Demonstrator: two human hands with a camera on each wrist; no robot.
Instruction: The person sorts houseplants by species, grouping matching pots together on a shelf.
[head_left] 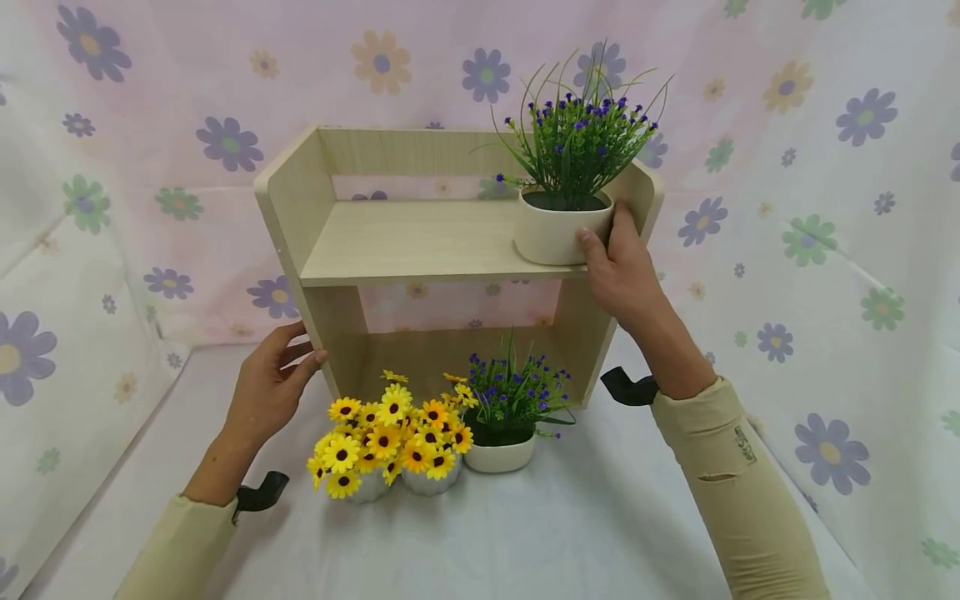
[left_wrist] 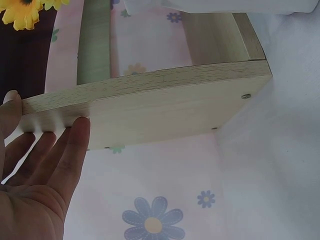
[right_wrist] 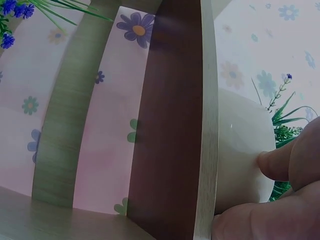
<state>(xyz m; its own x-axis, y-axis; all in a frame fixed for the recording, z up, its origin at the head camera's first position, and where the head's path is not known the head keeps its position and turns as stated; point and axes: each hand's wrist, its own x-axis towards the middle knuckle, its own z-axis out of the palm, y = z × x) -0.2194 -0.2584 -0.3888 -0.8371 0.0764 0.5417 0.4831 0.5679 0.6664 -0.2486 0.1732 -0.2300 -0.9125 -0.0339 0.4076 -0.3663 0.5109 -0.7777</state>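
Observation:
A two-tier wooden shelf (head_left: pixel 405 242) stands in the middle of the head view. My right hand (head_left: pixel 626 271) grips a cream pot (head_left: pixel 558 233) of purple flowers and green grass at the right end of the upper board. Its thumb (right_wrist: pixel 275 162) presses the pot's side in the right wrist view. At the shelf's left side panel (left_wrist: pixel 165 105), my left hand (head_left: pixel 266 383) holds the front edge, thumb at the edge and fingers along the outer face. The far fingertips are partly hidden in the head view.
In front of the shelf stand two light pots of yellow flowers (head_left: pixel 393 433) and a second cream pot (head_left: pixel 500 456) with purple flowers. White cloth (head_left: pixel 525 542) covers the table, and a flower-patterned curtain (head_left: pixel 187 83) hangs behind.

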